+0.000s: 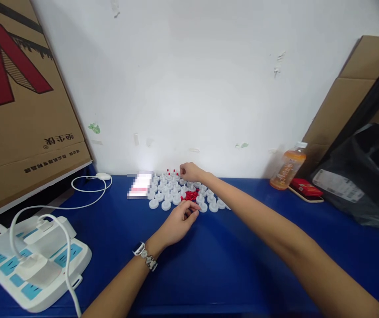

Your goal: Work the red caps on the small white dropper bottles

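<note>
Many white plastic spout caps (pixel 166 205) stand close together on the blue table, round bases down and narrow nozzles up. A heap of small red caps (pixel 191 195) lies among them. At the back of the group, a few nozzles carry red tips (pixel 174 171). There my right hand (pixel 191 172) is closed in a pinch over the white caps beside these tips; whatever its fingertips hold is hidden. My left hand (pixel 181 219), with a watch on the wrist, rests at the front edge of the group near the red heap. Its fingers curve loosely, thumb apart, nothing visible in them.
A pixelated bright phone-like panel (pixel 139 184) lies left of the caps. Left front, a white power strip (pixel 60 265) trails a cable. An orange drink bottle (pixel 288 167), a phone with a red packet (pixel 306 187) and a black bag (pixel 358 176) sit right. A wall stands behind.
</note>
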A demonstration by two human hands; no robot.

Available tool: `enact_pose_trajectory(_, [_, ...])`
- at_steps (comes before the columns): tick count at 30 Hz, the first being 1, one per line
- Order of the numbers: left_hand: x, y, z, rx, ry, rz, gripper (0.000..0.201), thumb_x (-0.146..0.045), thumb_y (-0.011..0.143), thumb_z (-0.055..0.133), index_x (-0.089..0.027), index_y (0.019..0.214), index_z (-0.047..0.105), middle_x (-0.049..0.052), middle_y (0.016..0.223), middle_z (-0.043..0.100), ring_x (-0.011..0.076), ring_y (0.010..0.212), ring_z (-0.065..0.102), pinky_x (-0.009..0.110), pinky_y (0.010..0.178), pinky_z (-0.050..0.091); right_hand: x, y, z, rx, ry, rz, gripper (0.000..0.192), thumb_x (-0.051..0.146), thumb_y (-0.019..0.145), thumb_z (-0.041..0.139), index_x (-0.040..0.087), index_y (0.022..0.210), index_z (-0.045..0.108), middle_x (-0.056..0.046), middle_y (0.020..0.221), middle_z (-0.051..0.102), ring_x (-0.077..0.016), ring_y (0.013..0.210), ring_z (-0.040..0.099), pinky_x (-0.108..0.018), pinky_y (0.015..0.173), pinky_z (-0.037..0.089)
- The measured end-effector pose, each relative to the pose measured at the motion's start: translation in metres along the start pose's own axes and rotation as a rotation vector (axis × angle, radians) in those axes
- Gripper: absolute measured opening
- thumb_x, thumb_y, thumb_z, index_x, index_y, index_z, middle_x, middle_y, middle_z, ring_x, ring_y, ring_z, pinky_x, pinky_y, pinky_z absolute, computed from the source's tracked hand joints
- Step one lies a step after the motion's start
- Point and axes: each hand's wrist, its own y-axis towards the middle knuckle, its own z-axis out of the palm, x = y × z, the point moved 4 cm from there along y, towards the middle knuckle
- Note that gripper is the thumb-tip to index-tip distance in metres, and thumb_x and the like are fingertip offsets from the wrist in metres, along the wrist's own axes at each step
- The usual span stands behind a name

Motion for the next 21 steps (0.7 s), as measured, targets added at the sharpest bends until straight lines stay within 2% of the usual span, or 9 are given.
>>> enact_pose_trajectory(5, [0.003, 0.001, 0.000, 0.002, 0.003, -0.008, 0.031, -0.044, 0.092, 0.052, -0.018, 0.104, 0.063, 0.000, 0.077, 0.053, 0.0128, 0.065, 0.046, 0.025, 0.061, 0.039, 0.000, 0.003, 0.003, -0.043, 0.010, 0.056, 0.017, 0.010, 0.076, 0.062, 0.015, 0.089, 0.072, -0.008, 0.089, 0.073, -0.0176, 0.080, 0.064, -0.023, 0.067, 0.041])
enact_pose_trajectory(10, [0.005, 0.003, -0.004, -0.018, 0.008, 0.030, 0.030, -0.044, 0.093, 0.050, -0.017, 0.102, 0.061, -0.001, 0.075, 0.052, 0.0118, 0.064, 0.045, 0.024, 0.058, 0.037, 0.001, -0.006, -0.005, -0.128, 0.032, 0.114, 0.026, 0.019, 0.084, 0.060, 0.016, 0.108, 0.069, -0.009, 0.098, 0.073, -0.0179, 0.086, 0.065, -0.024, 0.073, 0.043])
enact_pose_trajectory(12, [0.004, 0.003, -0.008, -0.038, 0.043, 0.066, 0.029, -0.043, 0.093, 0.050, -0.017, 0.099, 0.061, -0.001, 0.074, 0.053, 0.0117, 0.064, 0.046, 0.024, 0.059, 0.037, 0.003, -0.019, -0.008, -0.151, 0.041, 0.114, 0.027, 0.024, 0.087, 0.056, 0.017, 0.111, 0.067, -0.008, 0.098, 0.073, -0.0174, 0.085, 0.064, -0.024, 0.072, 0.042])
enact_pose_trajectory(16, [0.004, 0.002, -0.022, -0.099, 0.138, 0.093, 0.026, -0.041, 0.092, 0.050, -0.018, 0.094, 0.060, -0.002, 0.070, 0.053, 0.0114, 0.061, 0.046, 0.024, 0.058, 0.036, 0.008, -0.058, -0.016, -0.191, 0.087, 0.059, 0.021, 0.028, 0.090, 0.054, 0.019, 0.097, 0.070, -0.005, 0.092, 0.073, -0.0162, 0.080, 0.064, -0.024, 0.070, 0.041])
enact_pose_trajectory(21, [0.001, -0.001, -0.028, -0.123, 0.236, 0.121, 0.022, -0.038, 0.091, 0.050, -0.019, 0.091, 0.061, -0.002, 0.069, 0.055, 0.0123, 0.062, 0.048, 0.025, 0.059, 0.037, 0.014, -0.118, -0.031, -0.257, 0.109, 0.089, 0.018, 0.032, 0.088, 0.059, 0.020, 0.085, 0.072, -0.003, 0.083, 0.072, -0.0165, 0.078, 0.062, -0.029, 0.078, 0.037])
